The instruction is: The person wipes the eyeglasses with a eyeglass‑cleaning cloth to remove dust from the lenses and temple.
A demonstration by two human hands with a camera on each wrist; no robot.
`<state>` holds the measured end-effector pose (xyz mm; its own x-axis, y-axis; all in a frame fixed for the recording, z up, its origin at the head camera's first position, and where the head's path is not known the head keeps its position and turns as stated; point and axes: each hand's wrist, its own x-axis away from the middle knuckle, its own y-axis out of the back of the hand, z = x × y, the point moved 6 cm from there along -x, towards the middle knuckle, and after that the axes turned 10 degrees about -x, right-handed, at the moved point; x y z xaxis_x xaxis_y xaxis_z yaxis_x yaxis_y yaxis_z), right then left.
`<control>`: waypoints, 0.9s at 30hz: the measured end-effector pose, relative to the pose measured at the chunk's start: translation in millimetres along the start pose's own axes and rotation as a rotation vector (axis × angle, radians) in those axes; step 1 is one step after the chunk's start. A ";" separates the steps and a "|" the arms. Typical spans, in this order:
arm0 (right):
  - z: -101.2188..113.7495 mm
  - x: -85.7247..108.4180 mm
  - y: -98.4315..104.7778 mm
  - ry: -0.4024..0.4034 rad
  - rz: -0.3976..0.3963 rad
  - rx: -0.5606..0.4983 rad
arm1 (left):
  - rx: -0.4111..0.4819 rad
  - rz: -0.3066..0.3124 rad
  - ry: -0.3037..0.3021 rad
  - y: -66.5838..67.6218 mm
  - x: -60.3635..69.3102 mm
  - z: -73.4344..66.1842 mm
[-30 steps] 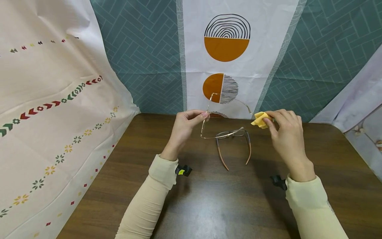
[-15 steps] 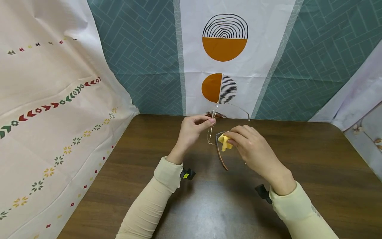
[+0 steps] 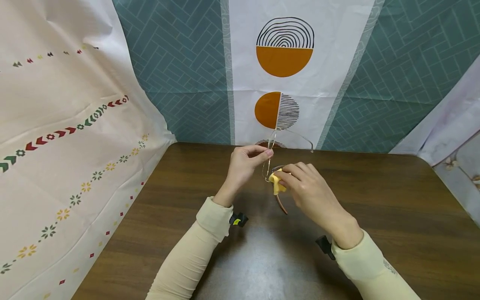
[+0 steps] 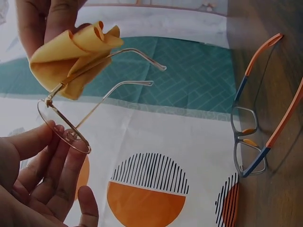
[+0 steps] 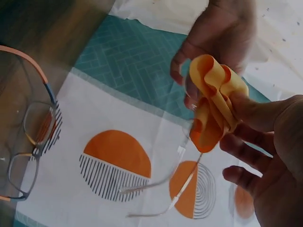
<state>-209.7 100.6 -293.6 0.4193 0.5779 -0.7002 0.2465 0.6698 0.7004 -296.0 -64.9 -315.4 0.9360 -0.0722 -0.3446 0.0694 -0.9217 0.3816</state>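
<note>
Thin gold-rimmed eyeglasses are held above the table, temples unfolded, pinched at the front frame between the thumb and fingers of my left hand. A folded yellow cloth is pinched by the thumb and fingers of my right hand. In the left wrist view the cloth lies against one gold temple near its hinge; its folds hide part of the temple and the fingertips. A second pair of glasses, with grey rims and blue-and-orange temples, rests on the table behind the cloth, partly covered in the head view.
The brown wooden table reaches back to a green and white patterned cloth backdrop. A cream patterned cloth hangs along the left side. Black wrist cameras stick out at both cuffs.
My right hand has moved left and down with the yellow cloth, from apart to against the gold-rimmed eyeglasses. My left hand has shifted slightly right and down, and the eyeglasses have turned.
</note>
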 end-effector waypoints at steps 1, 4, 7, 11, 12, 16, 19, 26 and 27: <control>-0.3 0.4 -1.4 0.001 0.009 0.002 | -0.002 0.002 -0.002 -0.2 0.0 0.0; -0.6 0.6 0.1 -0.008 -0.006 0.025 | -0.012 0.007 -0.003 -0.8 0.0 0.2; -1.1 0.6 2.8 -0.021 -0.014 0.037 | -0.016 0.012 -0.006 -1.3 -0.1 -0.5; -2.3 1.2 -4.5 -0.009 0.040 0.017 | -0.014 0.008 -0.010 -1.8 0.2 -0.8; -2.1 1.3 -7.0 -0.003 0.056 0.011 | -0.014 0.004 -0.010 -1.9 0.3 -0.9; -2.2 2.4 -13.7 -0.005 0.076 -0.002 | -0.022 -0.014 -0.012 -2.7 0.8 -1.1; -2.1 3.2 -16.4 -0.014 0.072 0.000 | -0.030 -0.023 -0.011 -3.5 1.2 -1.6; -5.0 4.0 -18.7 -0.038 0.079 0.091 | 0.031 -0.019 -0.025 -1.3 2.2 -3.6; -6.0 4.3 -18.6 -0.040 0.080 0.098 | 0.037 -0.020 -0.025 -0.5 2.0 -3.2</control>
<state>-217.6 93.4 -310.5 0.4753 0.6072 -0.6368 0.2943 0.5723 0.7654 -293.1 -63.3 -313.5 0.9255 -0.0631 -0.3735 0.0746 -0.9363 0.3431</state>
